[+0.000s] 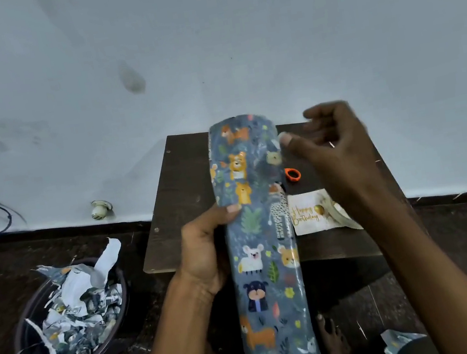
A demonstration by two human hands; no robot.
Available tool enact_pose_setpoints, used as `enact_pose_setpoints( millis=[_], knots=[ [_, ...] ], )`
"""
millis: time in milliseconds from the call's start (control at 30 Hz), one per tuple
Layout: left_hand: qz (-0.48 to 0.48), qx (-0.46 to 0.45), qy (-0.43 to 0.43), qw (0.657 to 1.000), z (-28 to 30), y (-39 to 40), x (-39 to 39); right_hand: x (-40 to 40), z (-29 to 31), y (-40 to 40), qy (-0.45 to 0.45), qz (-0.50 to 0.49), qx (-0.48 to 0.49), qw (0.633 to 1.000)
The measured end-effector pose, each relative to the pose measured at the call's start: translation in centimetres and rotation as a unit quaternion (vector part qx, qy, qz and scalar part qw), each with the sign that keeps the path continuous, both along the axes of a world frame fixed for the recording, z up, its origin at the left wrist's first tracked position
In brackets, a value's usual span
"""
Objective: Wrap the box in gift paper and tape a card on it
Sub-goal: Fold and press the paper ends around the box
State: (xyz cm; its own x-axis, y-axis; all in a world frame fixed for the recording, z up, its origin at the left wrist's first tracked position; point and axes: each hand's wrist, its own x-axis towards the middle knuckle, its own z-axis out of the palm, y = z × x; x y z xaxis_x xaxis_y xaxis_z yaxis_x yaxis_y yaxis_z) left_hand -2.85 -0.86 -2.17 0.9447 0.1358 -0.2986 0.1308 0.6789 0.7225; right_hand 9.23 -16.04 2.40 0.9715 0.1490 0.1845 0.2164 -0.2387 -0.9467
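Gripped along its left edge by the left hand (207, 253), thumb laid across the printed face and fingers hidden behind: long roll of glossy blue-grey gift paper (263, 248) printed with cartoon animals and green leaves. Held upright and lengthwise above the near edge of a small dark wooden table (178, 185), far end over the tabletop, near end running out of the bottom of the picture. Loosely curled beside the roll's upper right edge: right hand (334, 145), thumb tip just at the paper, whether touching or only close cannot be told; fingers blurred, nothing clearly held in them.

On the table, right of the roll: white card (311, 213) with gold "Happy Birthday" lettering, lying flat, partly behind the right forearm. Beyond it, close to the roll: small orange ring-shaped handle (293, 174), the rest hidden.

On the dark floor to the left: round dark basin (27, 350) heaped with torn paper scraps (78, 305). Near the bottom right: another loose scrap of the same paper (400, 340). Behind everything: pale blue-white wall (235, 39).
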Motion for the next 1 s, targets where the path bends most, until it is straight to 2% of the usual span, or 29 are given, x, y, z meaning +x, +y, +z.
enact_pose_setpoints(
  millis=[67, 133, 200, 300, 400, 500, 600, 767, 900, 1000],
  knots=[
    [0.045, -0.013, -0.002, 0.999, 0.0, 0.0, 0.1, -1.0, -0.4, 0.6, 0.144, 0.08, 0.014, 0.986],
    [0.076, -0.018, 0.0, 0.997, -0.1, 0.0, 0.3, -2.0, -0.7, 1.4, 0.268, 0.148, 0.064, 0.95],
    [0.104, -0.011, 0.014, 0.994, -0.3, 0.0, 0.4, -2.6, -1.2, 1.9, 0.306, 0.186, 0.088, 0.93],
    [0.114, 0.042, 0.029, 0.992, -0.6, -0.2, 0.6, -3.5, -2.1, 2.8, 0.277, 0.215, 0.102, 0.931],
    [0.108, 0.069, 0.024, 0.991, -0.5, -0.5, 0.7, -4.3, -2.8, 3.9, 0.22, 0.227, 0.047, 0.948],
    [0.105, 0.071, 0.018, 0.992, -0.4, -0.6, 0.7, -4.8, -3.2, 4.4, 0.221, 0.225, 0.08, 0.946],
    [0.13, 0.074, 0.023, 0.988, -0.3, -0.7, 0.9, -5.1, -3.5, 4.7, 0.194, 0.174, 0.114, 0.959],
    [0.239, 0.083, 0.046, 0.966, -0.6, -0.6, 1.6, -6.4, -3.6, 4.8, 0.057, 0.09, 0.004, 0.994],
    [0.272, 0.115, 0.061, 0.954, -0.6, -0.5, 1.6, -6.8, -4.2, 5.2, -0.039, 0.079, -0.037, 0.995],
    [0.274, 0.149, 0.063, 0.948, -0.8, -0.4, 1.6, -6.5, -5.0, 5.7, -0.065, 0.073, -0.053, 0.994]
  ],
)
